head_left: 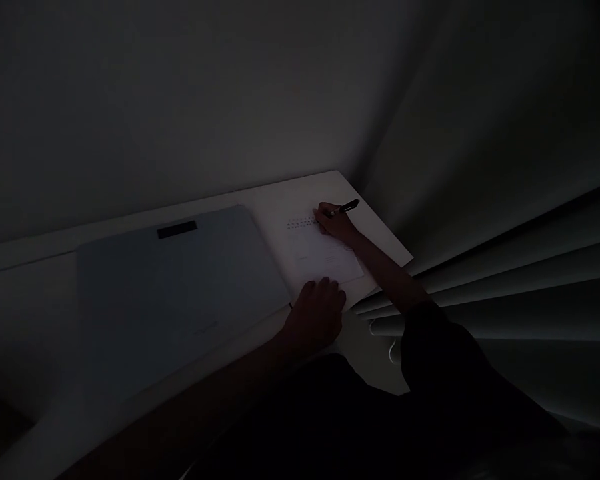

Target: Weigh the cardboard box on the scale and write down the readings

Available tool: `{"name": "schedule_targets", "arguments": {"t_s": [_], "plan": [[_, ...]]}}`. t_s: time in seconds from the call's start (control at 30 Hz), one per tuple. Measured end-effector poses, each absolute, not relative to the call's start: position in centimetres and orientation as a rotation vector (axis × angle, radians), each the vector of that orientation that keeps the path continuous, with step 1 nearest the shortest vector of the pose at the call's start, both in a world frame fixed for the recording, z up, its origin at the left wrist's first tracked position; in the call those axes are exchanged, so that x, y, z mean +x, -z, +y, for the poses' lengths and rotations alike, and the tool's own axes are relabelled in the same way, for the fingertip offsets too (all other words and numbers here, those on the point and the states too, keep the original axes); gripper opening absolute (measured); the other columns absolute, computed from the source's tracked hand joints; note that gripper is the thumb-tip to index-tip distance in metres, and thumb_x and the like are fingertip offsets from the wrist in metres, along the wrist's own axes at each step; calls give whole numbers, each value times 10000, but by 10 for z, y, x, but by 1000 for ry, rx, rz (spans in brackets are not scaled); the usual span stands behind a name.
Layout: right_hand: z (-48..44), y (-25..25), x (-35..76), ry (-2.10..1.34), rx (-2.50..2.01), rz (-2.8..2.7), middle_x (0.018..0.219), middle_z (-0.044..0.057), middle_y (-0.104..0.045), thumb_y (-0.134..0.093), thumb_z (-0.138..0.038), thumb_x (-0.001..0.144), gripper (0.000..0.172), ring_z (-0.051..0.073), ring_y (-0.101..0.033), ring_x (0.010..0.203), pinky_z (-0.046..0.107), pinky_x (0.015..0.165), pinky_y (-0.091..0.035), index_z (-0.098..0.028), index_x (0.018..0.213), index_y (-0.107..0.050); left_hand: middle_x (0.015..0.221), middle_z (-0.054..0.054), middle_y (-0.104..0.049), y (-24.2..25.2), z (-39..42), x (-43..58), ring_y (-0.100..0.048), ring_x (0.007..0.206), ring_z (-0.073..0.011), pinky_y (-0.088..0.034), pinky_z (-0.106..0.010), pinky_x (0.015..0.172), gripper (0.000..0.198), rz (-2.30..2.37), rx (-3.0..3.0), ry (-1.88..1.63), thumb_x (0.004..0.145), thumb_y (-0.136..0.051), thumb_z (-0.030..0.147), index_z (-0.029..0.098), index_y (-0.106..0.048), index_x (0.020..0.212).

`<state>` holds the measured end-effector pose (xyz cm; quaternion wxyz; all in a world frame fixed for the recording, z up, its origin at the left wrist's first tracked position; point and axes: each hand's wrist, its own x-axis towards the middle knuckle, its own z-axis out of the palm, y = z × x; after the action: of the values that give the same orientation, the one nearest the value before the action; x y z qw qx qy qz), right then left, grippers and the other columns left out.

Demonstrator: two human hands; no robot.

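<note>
The scene is very dim. My right hand (334, 221) is closed around a dark pen (349, 206), whose upper end points up and to the right. The hand rests on a white spiral notepad (325, 257), at the right part of its coil binding (301, 223). Faint print or writing shows on the page, too dark to read. My left hand (317, 308) lies with its fingers curled at the near edge of the notepad, by the table's front edge. Whatever is under or inside those fingers, if anything, is hidden.
A large pale blue-grey flat panel or board (180, 287) with a dark rectangle (177, 229) near its far edge covers the table's middle, left of the notepad. The white table (380, 250) meets a wall (180, 100) behind. Folded curtains (505, 293) hang at the right.
</note>
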<state>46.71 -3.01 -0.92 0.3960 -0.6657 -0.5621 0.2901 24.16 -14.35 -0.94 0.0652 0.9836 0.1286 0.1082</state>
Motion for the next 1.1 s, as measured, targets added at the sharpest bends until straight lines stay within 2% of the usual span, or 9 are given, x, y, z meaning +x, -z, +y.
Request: {"name": "schedule_targets", "arguments": {"t_s": [0.27,0.57,0.8,0.97,1.1], "plan": [[-34,8,468,-761,-1652,-1435,543,-29,-516,-493,-484,989,401,64,-447,492,179,503,-371,-188,720,-462,1226,-152,-624,6,-143,241,-574,1146,-324,-537,-480,863,263,397,2975,-331,927,-454,209,147,-603,1135],[-31,9,465,-727,-1693,-1398,517,-37,-495,-489,-385,993,343,63,-417,469,189,494,-350,-190,715,-443,1234,-160,-619,4,-144,241,-568,1145,-321,-530,-477,874,255,409,2956,-264,917,-450,185,143,-606,1114],[-31,10,465,-705,-1695,-1386,501,-39,-480,-491,-402,993,356,72,-432,468,197,496,-361,-200,708,-422,1208,-145,-613,3,-143,241,-553,1115,-304,-505,-466,885,228,410,2968,-250,927,-451,214,161,-585,1103],[-32,10,467,-679,-1685,-1400,506,-44,-465,-462,-433,995,360,79,-411,470,210,519,-359,-206,721,-404,1281,-164,-597,4,-143,241,-545,1160,-320,-510,-472,877,269,394,2976,-237,933,-430,208,150,-594,1137],[-38,0,469,-419,-1702,-1571,687,-3,-591,-509,-491,976,341,106,-538,661,218,657,-421,-195,810,-485,1334,-185,-580,6,-145,242,-531,1216,-336,-509,-501,923,317,402,2959,-266,943,-431,216,132,-599,1198]]}}
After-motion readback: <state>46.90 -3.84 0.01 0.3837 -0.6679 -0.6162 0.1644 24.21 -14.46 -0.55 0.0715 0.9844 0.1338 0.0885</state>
